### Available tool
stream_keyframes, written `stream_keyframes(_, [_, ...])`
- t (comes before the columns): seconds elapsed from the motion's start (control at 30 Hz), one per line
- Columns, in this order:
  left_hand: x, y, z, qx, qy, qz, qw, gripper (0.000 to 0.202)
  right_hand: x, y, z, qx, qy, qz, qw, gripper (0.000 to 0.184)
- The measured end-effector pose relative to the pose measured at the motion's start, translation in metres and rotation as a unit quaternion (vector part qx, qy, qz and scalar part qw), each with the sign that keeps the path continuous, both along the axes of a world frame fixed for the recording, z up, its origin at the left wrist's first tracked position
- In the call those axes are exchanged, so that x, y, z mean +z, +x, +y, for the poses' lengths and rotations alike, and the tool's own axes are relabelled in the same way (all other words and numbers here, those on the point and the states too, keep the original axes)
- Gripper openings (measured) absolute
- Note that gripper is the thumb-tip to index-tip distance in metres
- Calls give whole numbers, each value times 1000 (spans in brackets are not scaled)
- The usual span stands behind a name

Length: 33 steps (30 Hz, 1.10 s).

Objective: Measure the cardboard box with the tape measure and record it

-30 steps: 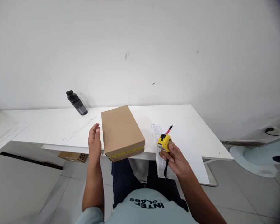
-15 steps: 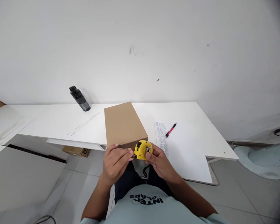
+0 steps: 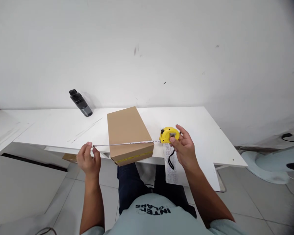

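Observation:
A brown cardboard box [image 3: 127,132] lies flat at the near edge of the white table [image 3: 51,129]. My right hand [image 3: 183,148] grips a yellow tape measure [image 3: 169,134] just right of the box. Its thin blade [image 3: 123,143] stretches leftward across the box's near end. My left hand [image 3: 88,160], left of the box and below the table edge, pinches the blade's tip. A black wrist strap hangs from the tape measure.
A black bottle [image 3: 80,103] leans by the wall at the back left. A sheet of written paper [image 3: 172,164] hangs over the table edge under my right hand. Another cardboard box [image 3: 70,157] sits on the floor under the table.
Both hands were together at the tape measure in front of the box. They have drawn apart, the right carrying the case rightward, the left pulling the blade out leftward across the box.

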State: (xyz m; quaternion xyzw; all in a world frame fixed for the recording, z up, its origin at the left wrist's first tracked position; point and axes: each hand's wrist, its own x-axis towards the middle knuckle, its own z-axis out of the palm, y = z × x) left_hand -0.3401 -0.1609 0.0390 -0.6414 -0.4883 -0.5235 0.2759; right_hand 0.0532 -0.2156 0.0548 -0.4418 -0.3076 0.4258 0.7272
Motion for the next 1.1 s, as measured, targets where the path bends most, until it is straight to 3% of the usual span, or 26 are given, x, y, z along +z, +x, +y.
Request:
stream_keyframes(0.17, [-6,18,-14,-79,-30,89,992,31,-3,-1,24,-20,55,-18,998,50])
stream_keyframes(0.4, [-4,43,-30,-176,-117,3,977,32,-13,-19,34,27,61,-96,993,54])
stream_keyframes(0.6, [2,55,-48,-200,-152,-17,968,40,-17,-18,31,34,44,-102,993,55])
stream_keyframes(0.73, [4,61,-56,-173,-186,10,967,47,-16,-18,31,26,34,-103,994,59])
stream_keyframes(0.93, [4,63,-54,-175,-136,45,974,48,-17,-22,32,23,26,-59,998,64])
stream_keyframes(1.1, [4,63,-52,-161,-146,48,975,51,-21,-23,31,21,23,-44,999,65])
